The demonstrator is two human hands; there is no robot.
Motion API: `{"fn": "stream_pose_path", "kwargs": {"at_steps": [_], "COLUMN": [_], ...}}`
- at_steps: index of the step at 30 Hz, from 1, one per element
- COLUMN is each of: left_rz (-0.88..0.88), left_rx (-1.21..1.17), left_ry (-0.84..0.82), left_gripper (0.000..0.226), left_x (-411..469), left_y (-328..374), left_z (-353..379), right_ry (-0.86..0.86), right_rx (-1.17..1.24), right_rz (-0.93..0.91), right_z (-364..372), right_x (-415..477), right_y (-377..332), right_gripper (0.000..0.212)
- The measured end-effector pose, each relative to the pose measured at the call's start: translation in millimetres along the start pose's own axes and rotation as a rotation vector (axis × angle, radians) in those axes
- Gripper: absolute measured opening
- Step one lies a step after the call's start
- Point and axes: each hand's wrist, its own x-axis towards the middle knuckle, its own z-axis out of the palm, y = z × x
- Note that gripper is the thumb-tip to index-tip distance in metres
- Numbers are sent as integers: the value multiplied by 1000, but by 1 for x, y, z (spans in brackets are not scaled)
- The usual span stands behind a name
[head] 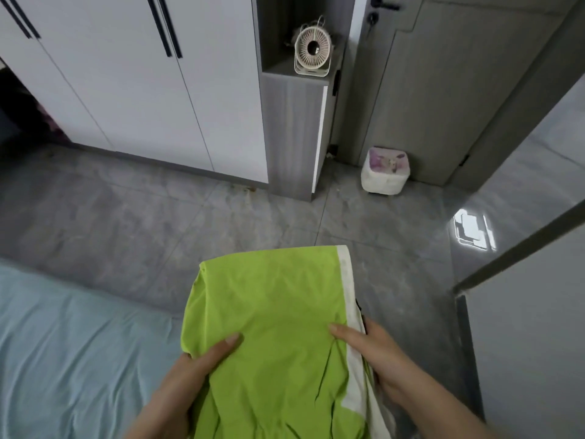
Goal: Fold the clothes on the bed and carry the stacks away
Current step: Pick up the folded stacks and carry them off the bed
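Single head-worn wide-angle view, facing forward-down; hands close below, floor (158,217) and probably wardrobe (126,74) beyond.

The folded shirt (278,327) is a loud lime green with a white strip down its right edge. The bed sheet (72,350) at near left is pale blue. The floor (158,223) is grey with a marbled pattern, the wardrobe doors (126,74) white with black handles. The little fan (313,49) is cream, and the small bin (384,171) at far right is white with a pink-purple print on top.

green garment (272,315) matt cloth | floor (158,223) glossy tile | fan (313,50) plastic
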Motion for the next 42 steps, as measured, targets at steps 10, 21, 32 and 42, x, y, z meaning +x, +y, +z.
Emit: {"fn": "stream_pose_path", "kwargs": {"at_steps": [10, 21, 32, 42], "left_rz": [105, 82, 167, 122], "left_rx": [21, -176, -341, -635], "left_ry": [1, 89, 457, 751], "left_gripper": [132, 107, 101, 93], "left_x": [112, 211, 294, 315], "left_y": [143, 278, 378, 407], "left_z": [20, -11, -83, -167], "right_ry": [-10, -54, -399, -778], "right_rx": [-58, -160, -408, -652], "right_rz": [-68, -49, -11, 53], "right_z": [19, 102, 234, 408], "right_x": [133, 295, 488, 585], "right_y": [-122, -245, -336, -369], "right_gripper": [39, 28, 25, 26]}}
